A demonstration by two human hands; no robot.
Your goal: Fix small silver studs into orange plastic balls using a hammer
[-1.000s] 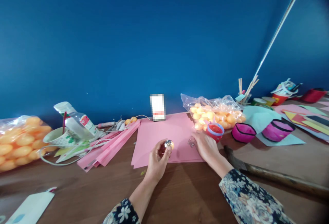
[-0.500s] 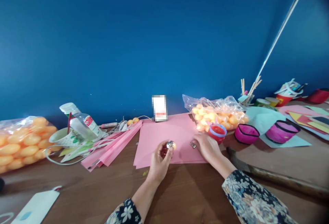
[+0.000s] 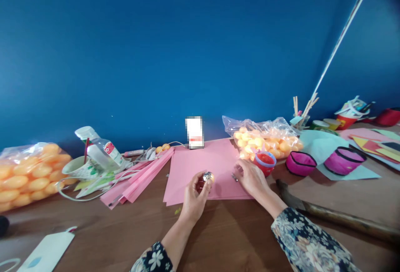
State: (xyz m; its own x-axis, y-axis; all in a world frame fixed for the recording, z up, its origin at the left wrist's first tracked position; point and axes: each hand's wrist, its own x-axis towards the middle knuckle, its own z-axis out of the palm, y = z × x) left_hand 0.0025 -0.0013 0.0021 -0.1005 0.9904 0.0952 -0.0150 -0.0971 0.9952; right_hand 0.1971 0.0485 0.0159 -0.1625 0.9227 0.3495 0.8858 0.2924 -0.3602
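Observation:
Above the pink paper (image 3: 195, 188), my left hand (image 3: 195, 199) grips a small ball (image 3: 208, 176) between thumb and fingers. Shiny silver covers much of the ball, and a pale yellow-orange edge shows. My right hand (image 3: 251, 177) is over the right part of the paper, fingers bent down and drawn together. Beside its fingertips are tiny shiny silver pieces (image 3: 234, 177), too small to name. Whether it pinches one of them is hidden. A red cup with a blue rim (image 3: 265, 160) stands just behind my right hand.
Bags of orange balls lie at the far left (image 3: 34, 176) and behind the cup (image 3: 275, 140). A hammer-like wooden-handled tool (image 3: 346, 218) rests to the right, near two magenta fabric rings (image 3: 300, 163). Pink strips (image 3: 140, 180) and a plastic bottle (image 3: 101, 151) are on the left.
My right hand's fingers have lifted and bent slightly beside the silver pieces. My left hand keeps its hold on the ball. The view has shifted slightly.

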